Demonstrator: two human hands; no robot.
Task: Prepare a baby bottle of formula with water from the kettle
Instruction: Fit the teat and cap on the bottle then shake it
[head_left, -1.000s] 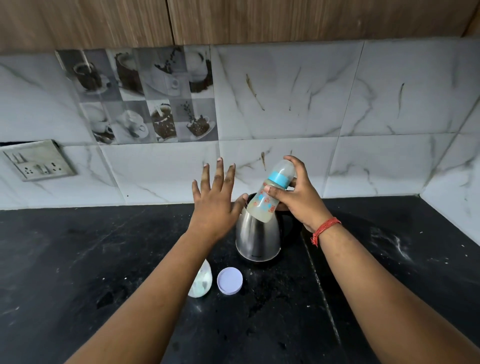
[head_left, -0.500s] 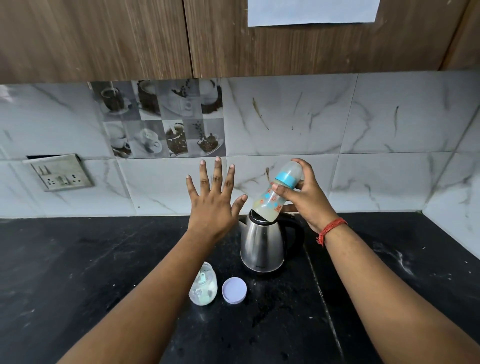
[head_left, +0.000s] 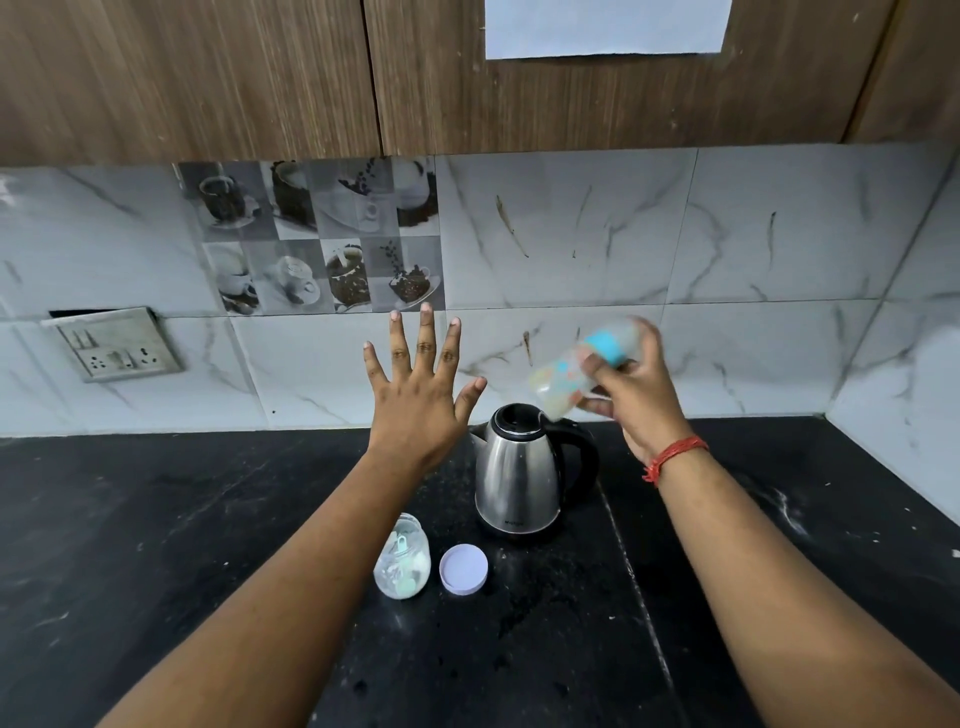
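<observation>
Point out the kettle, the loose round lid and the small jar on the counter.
kettle (head_left: 519, 475): head view, steel body.
round lid (head_left: 463, 568): head view, flat top.
small jar (head_left: 402, 557): head view, clear side wall.

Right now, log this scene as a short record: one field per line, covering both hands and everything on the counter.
left hand: raised above the counter, fingers spread straight, holds nothing
right hand: grips the baby bottle
baby bottle: tilted in the air, blue ring, blurred; capped or not cannot be told
kettle: steel, upright on the counter, lid open, black handle to the right
jar: small, clear, open, in front of the kettle
lid: pale, flat on the counter, right of the jar
counter: black stone
</observation>
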